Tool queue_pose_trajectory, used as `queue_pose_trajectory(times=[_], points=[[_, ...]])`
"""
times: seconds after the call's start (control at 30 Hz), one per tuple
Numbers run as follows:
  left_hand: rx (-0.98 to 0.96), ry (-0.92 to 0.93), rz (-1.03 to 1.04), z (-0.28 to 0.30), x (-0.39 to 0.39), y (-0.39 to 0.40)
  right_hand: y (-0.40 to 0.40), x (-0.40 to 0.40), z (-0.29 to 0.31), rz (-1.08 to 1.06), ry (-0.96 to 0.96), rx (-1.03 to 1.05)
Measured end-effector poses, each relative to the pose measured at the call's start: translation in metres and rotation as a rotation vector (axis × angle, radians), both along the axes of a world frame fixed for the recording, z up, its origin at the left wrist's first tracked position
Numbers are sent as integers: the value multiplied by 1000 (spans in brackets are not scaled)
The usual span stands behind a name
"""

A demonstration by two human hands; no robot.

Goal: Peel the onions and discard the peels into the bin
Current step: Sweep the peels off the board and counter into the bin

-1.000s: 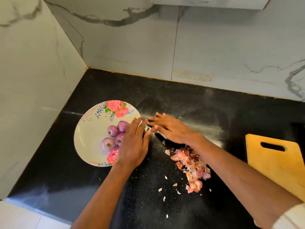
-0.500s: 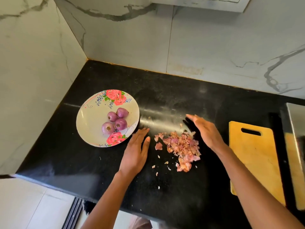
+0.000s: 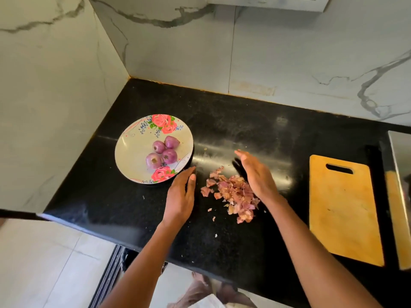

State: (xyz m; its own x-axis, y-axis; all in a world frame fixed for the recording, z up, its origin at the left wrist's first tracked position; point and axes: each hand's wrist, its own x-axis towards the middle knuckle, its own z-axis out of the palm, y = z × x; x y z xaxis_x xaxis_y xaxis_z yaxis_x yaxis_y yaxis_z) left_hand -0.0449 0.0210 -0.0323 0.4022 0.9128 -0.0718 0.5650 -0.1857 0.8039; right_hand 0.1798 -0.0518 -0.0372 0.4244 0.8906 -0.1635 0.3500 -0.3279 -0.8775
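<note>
Several small peeled purple onions (image 3: pixel 163 154) lie on a white plate (image 3: pixel 133 152) with pink roses, at the left of the black counter. A heap of pink onion peels (image 3: pixel 233 193) lies on the counter to the plate's right. My left hand (image 3: pixel 181 196) rests flat on the counter just left of the heap, fingers straight, fingertips near the plate's rim. My right hand (image 3: pixel 255 174) stands on its edge with straight fingers along the heap's right side, touching the peels. No bin is in view.
A yellow cutting board (image 3: pixel 342 210) lies at the right, with a shiny metal surface (image 3: pixel 400 156) beyond it. Marble walls close the counter at the back and left. Small peel scraps (image 3: pixel 214 218) dot the counter near its front edge; floor tiles show below.
Both hands have drawn back from beside the plate and now flank the peels. The peels are pushed into a tighter heap. The camera has pulled back and shifted right.
</note>
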Motion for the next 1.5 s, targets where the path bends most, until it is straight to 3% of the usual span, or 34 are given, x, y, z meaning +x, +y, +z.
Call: queue_pose_trajectory(times=[0.17,0.33,0.4,0.53,0.6,0.8,0.9,0.97,1.03,1.23,1.4,1.5], points=[[55,50,12,-9,-40,-1,49,-27,-3,389,-227,-152],[-8,109,-48,-18,-56,-5,30,-53,1,727,-300,-241],[-43,90,-91,-20,-53,-8,12,-45,9,682,-248,-202],[-87,63,-202,-25,-30,-18,-36,-16,8,-73,7,3],[-93,42,-250,-28,-15,-25,-55,-14,-7,-267,-37,-19],[-141,-110,-308,-26,19,-35,-37,-61,-27,-107,-209,-39],[-134,-187,-233,-21,10,-28,-35,-75,-29,-26,-134,5],[-127,-173,-189,-18,-4,-19,-37,-66,-29,-116,-20,58],[-120,-150,-136,-18,-20,-9,-34,-55,-30,-218,-38,61],[-69,-86,-140,-17,-46,-10,-23,-69,-30,178,-262,-63],[-27,8,-200,-24,-58,-15,-33,-78,-28,392,-717,-118],[-29,8,-187,-22,-61,-16,-29,-83,-35,451,-827,-158]])
